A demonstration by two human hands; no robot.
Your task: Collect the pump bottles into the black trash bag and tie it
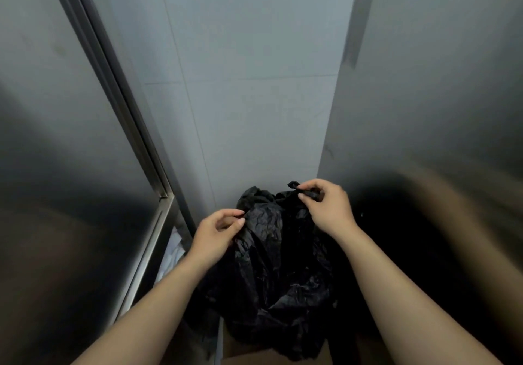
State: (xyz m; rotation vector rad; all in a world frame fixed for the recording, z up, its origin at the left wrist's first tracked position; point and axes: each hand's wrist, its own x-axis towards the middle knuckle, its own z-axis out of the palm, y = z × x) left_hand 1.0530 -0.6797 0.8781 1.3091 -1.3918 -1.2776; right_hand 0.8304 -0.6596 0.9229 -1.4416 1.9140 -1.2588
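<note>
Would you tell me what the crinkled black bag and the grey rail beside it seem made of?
Crinkled black bag: thin plastic film, slightly glossy, by its fine creases and sheen. Grey rail: probably brushed metal, by its long straight highlights.

Single head-worn wide-angle view, angled forward and down, close above the black trash bag (pixel 271 251), facing the far tiled wall (pixel 240 110).

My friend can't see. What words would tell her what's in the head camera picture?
A person's left hand and right hand each pinch the top of a crumpled black trash bag, the right one on a twisted end. The bag sits in a corner, below a grey tiled wall and beside a metal frame. No bottles show.
</note>
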